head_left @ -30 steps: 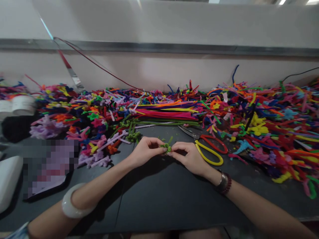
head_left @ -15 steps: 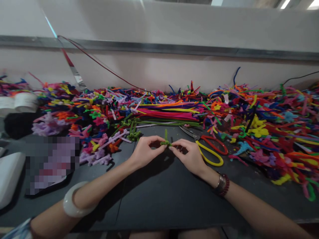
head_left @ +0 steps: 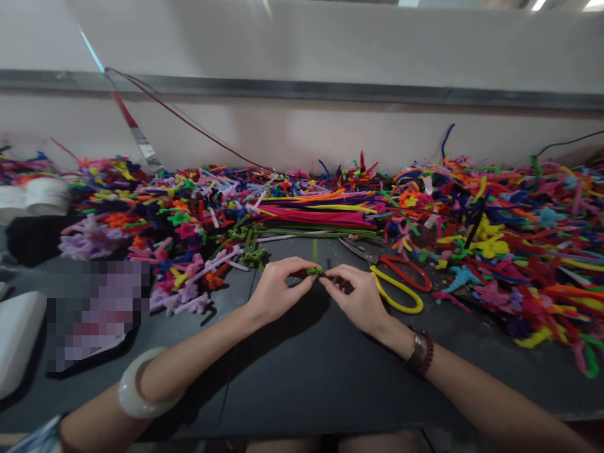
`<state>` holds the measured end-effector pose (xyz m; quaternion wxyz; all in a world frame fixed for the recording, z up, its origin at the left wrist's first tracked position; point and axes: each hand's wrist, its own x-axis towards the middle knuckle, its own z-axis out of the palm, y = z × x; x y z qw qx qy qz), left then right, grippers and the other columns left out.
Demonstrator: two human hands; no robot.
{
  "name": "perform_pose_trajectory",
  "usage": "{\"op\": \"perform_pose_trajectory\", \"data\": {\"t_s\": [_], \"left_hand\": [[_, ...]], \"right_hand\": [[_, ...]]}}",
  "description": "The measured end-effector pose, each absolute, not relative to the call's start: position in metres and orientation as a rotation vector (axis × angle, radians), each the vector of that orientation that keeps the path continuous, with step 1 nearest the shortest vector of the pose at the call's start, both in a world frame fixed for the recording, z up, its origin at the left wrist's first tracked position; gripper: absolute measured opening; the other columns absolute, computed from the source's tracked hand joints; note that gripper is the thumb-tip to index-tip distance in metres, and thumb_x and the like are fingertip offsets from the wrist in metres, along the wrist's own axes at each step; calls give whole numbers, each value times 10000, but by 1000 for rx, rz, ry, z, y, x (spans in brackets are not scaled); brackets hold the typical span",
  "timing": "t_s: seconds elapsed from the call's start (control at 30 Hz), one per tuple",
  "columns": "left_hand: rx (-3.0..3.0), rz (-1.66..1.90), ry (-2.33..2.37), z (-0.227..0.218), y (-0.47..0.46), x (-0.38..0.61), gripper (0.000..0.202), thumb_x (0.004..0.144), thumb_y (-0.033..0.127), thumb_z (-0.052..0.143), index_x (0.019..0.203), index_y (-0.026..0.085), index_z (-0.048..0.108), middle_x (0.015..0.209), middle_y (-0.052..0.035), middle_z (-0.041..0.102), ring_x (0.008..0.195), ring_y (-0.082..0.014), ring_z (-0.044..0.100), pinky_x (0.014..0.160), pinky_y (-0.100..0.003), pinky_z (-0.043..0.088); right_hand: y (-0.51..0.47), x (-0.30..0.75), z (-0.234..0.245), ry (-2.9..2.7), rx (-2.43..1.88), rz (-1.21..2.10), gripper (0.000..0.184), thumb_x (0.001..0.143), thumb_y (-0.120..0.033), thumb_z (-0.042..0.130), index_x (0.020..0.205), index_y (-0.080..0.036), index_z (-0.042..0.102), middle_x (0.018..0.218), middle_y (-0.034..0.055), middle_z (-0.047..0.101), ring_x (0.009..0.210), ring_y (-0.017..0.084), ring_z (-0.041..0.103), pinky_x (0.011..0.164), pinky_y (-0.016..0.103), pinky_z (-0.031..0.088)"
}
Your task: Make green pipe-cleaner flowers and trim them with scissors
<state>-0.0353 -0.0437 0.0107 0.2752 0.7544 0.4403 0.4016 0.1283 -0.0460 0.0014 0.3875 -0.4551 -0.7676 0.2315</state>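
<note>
just below frame centre, the looped fuzzy green pipe-cleaner piece (head_left: 314,271) has swung from slanting to upright; the left hand (head_left: 278,287) and right hand (head_left: 357,298) pinch it between fingers (head_left: 302,289), apparently mid-shaping.

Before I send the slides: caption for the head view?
Left hand and right hand hold a green pipe cleaner over a dark table, scissors beside the right.

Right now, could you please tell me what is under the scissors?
Dark tabletop shows through the yellow handle loop of the scissors; anything directly beneath is covered.
</note>
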Motion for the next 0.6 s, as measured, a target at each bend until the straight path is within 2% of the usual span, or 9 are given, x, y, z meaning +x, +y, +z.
{"op": "perform_pose_trajectory", "data": {"t_s": [0.23,0.6], "left_hand": [[1947,1084,1212,6,-44,-35,187,729,215,533,876,152,632,833,-51,663,736,-146,607,684,-228,479],[1847,1039,1251,7,-43,-36,156,717,211,548,792,157,673,786,-40,691,716,-167,627,664,-242,489]], "right_hand": [[-46,128,3,-1928,-1166,619,109,749,-206,525,743,-155,621,639,29,590,529,111,500,492,226,398],[-46,129,4,-1950,-1166,651,114,748,-196,516,698,-157,612,607,17,568,535,108,500,494,219,389]]}}
